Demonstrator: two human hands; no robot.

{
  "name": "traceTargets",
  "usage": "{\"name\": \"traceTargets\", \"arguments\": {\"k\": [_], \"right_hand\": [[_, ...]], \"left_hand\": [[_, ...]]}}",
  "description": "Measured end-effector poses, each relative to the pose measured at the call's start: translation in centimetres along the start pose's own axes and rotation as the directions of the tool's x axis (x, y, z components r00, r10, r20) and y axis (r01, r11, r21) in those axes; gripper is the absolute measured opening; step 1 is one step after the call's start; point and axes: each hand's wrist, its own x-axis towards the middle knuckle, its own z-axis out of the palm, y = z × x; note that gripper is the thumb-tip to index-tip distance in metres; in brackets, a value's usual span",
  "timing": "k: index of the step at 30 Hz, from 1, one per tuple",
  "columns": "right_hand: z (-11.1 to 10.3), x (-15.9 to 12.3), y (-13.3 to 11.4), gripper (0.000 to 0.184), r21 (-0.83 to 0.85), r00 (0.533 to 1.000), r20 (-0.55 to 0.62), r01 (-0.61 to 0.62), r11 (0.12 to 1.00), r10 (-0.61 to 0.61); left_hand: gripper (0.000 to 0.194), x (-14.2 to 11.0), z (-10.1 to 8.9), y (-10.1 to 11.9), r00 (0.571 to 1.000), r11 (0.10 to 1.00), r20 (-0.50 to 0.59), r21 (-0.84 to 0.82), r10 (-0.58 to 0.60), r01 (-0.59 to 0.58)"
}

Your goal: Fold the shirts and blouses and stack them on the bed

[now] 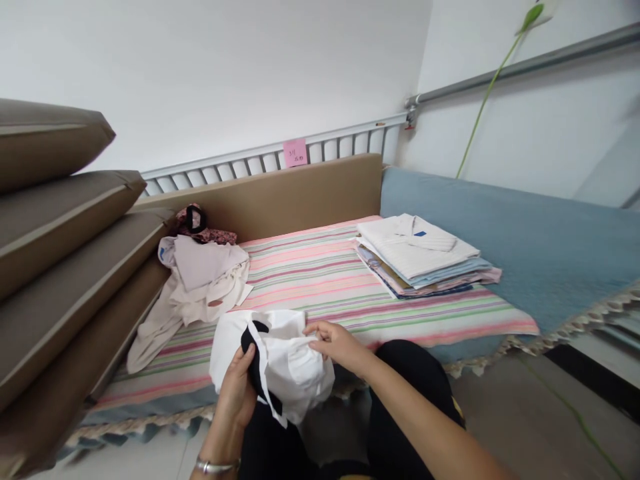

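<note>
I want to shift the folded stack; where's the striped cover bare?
Bare: the striped cover between loose clothes, folded stack and brown panel. Crowded: left end, under those clothes; near edge, where left hand and right hand handle white cloth.

Between a person's left hand [243, 387] and right hand [341, 344], I see a garment [300, 370] at the near edge of a sheet [310, 267]. Piled cushions [85, 280] stand left of the garment; loose clothes [205, 267] lie on the sheet beyond it, to its left, and a clothes stack [417, 250] sits beyond it, to its right. Well behind the garment come a backrest [323, 193], then a radiator [345, 131] bearing a note [295, 153].
</note>
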Motion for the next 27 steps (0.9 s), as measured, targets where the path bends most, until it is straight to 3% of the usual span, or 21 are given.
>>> {"name": "traceTargets", "arguments": {"k": [2, 5, 7, 9, 12, 16, 19, 22, 25, 27], "right_hand": [[-0.2, 0.1, -0.4, 0.030, -0.003, 0.996, -0.089, 0.007, 1.000, -0.007], [0.0, -0.4, -1.3, 0.027, -0.248, 0.946, -0.244, 0.152, 0.957, -0.214], [0.7, -1.0, -2.0, 0.026, -0.370, 0.914, -0.188, 0.274, 0.888, -0.360], [1.6, -1.4, -2.4, 0.027, -0.390, 0.909, -0.090, 0.343, 0.854, -0.406], [2.5, -1.7, -2.2, 0.025, -0.367, 0.930, -0.057, 0.318, 0.874, -0.362], [1.8, -1.3, 0.0, 0.021, -0.293, 0.953, -0.132, 0.226, 0.929, -0.273], [0.2, -1.0, 2.4, 0.026, -0.155, 0.963, -0.242, 0.082, 0.985, -0.118], [-0.9, -1.3, 4.7, 0.031, 0.018, 0.939, -0.336, -0.069, 0.997, 0.071], [-1.2, -1.9, 5.8, 0.034, 0.113, 0.925, -0.354, -0.108, 0.988, 0.141], [-1.1, -2.2, 6.1, 0.034, 0.125, 0.924, -0.351, -0.116, 0.985, 0.153]], "left_hand": [[0.042, 0.2, -0.4, -0.3, 1.000, 1.000, -0.006, 0.010, 0.016, -0.016], [0.042, 0.4, -0.3, -0.7, 0.997, 0.998, 0.052, 0.040, 0.049, -0.051], [0.045, 0.1, 0.4, -0.9, 0.992, 0.996, 0.110, 0.054, 0.066, -0.073], [0.045, -0.4, 1.3, -1.3, 0.983, 0.994, 0.159, 0.052, 0.087, -0.096], [0.040, -1.4, 2.8, -2.3, 0.961, 0.987, 0.246, 0.073, 0.122, -0.144], [0.039, -1.8, 3.1, -3.4, 0.930, 0.908, 0.318, 0.306, 0.185, -0.285], [0.034, -1.1, 1.0, -3.1, 0.936, 0.840, 0.227, 0.420, 0.270, -0.344], [0.031, 0.1, -2.0, -1.6, 0.921, 0.831, 0.051, 0.414, 0.385, -0.371], [0.033, 1.3, -4.4, 0.0, 0.891, 0.837, -0.086, 0.395, 0.445, -0.380], [0.033, 2.0, -5.5, 0.6, 0.886, 0.815, -0.096, 0.445, 0.455, -0.370]]}}
